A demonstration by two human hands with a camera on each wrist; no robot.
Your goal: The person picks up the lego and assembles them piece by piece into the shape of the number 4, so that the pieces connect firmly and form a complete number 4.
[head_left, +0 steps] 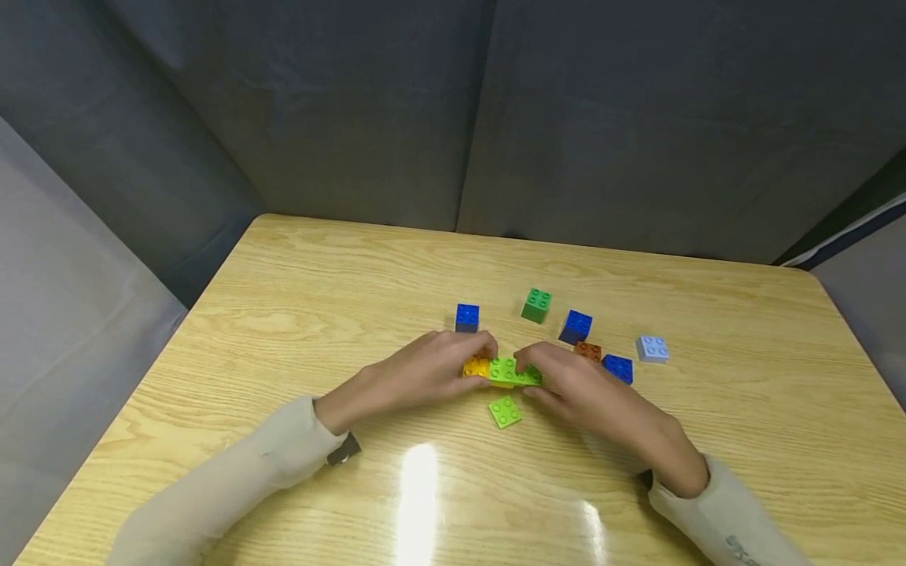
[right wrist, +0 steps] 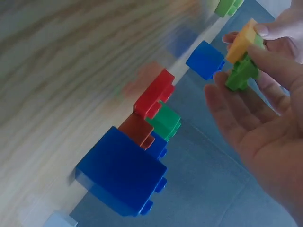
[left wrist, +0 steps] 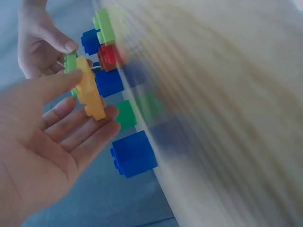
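Observation:
Between both hands, above the wooden table, is a lime green brick (head_left: 502, 368) joined to a yellow-orange brick (head_left: 476, 367), the green one lying on top and offset to the right. My left hand (head_left: 446, 363) pinches the yellow-orange end between thumb and fingers. At the other end, my right hand (head_left: 579, 385) grips the lime green brick, its thumb and fingertips on opposite sides. The left wrist view shows the yellow-orange underside (left wrist: 90, 90) between the fingers. Just in front of the pair lies a loose, square lime green brick (head_left: 505, 411), touched by neither hand.
Behind the hands stand a blue brick (head_left: 467, 317), a green brick (head_left: 536, 305) and another blue brick (head_left: 576, 326). Beside the right hand are a brown brick (head_left: 587, 351), a blue brick (head_left: 618, 368) and a light blue brick (head_left: 652, 348). The right wrist view adds a red brick (right wrist: 154, 93).

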